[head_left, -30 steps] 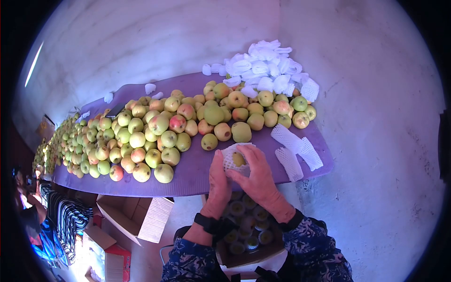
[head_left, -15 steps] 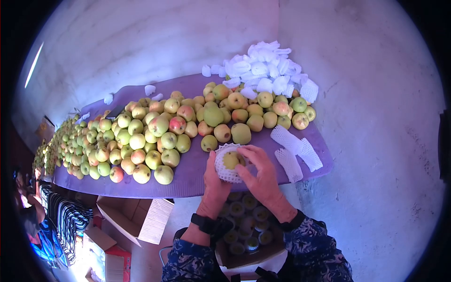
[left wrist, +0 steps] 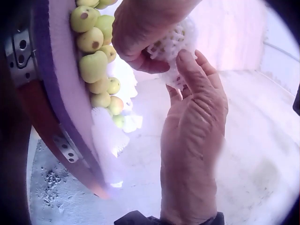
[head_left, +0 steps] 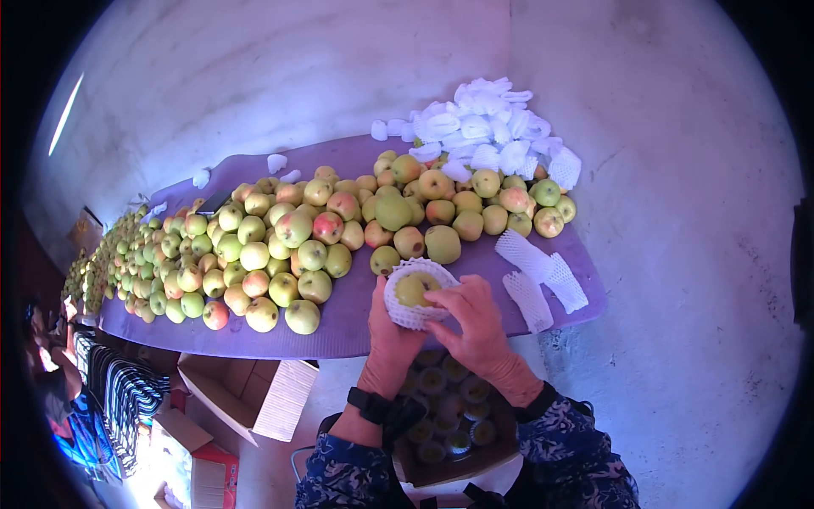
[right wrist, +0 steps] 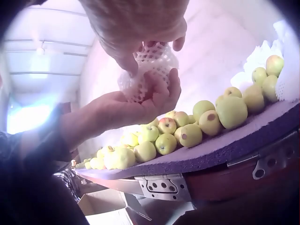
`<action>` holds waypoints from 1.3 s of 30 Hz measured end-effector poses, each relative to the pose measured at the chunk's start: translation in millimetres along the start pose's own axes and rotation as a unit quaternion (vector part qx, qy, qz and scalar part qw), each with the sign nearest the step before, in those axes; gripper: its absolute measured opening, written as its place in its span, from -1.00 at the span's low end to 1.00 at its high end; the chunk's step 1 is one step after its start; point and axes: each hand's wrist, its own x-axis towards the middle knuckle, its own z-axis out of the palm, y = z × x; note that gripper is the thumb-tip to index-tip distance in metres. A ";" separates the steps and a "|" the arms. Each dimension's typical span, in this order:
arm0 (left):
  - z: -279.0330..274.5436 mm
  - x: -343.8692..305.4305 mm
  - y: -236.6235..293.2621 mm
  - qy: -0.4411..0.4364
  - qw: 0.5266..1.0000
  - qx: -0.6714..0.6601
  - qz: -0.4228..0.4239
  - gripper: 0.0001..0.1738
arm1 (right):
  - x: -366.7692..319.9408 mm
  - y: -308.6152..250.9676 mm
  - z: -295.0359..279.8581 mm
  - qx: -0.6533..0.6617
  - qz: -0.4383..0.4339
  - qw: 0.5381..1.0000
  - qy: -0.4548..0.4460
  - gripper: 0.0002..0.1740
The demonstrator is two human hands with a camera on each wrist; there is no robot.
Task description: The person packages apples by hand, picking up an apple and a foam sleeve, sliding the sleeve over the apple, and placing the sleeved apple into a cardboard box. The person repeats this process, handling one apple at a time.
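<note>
A yellow-green apple (head_left: 414, 290) sits inside a white foam net sleeve (head_left: 407, 317), its top showing through the open end. My left hand (head_left: 393, 336) cups the sleeved apple from the left, fingers curled beneath and behind it, as the right wrist view shows. From the right, my right hand (head_left: 480, 332) pinches the sleeve's edge, with thumb low and fingertips over the rim near the apple. In the left wrist view, the right thumb (left wrist: 187, 65) presses on the netting. Both hands hold the apple above the front edge of the purple-covered table (head_left: 356, 327).
Many loose apples (head_left: 254, 254) spread across the table's left and middle. Behind them lies a heap of white foam sleeves (head_left: 483, 127); several flat ones (head_left: 527, 301) lie at right. Below stands a carton of sleeved apples (head_left: 449, 407), with an open cardboard box (head_left: 284, 399) to its left.
The sleeved apple has moved slightly left and turned so its open end faces up. The right hand has shifted from wrapping its side to fingering the sleeve's rim.
</note>
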 end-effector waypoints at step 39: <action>-9.6 -5.3 -0.3 -0.029 0.999 -0.033 0.011 -0.45 | -11.0 5.8 -8.4 -0.092 -0.193 0.977 -0.015 -0.70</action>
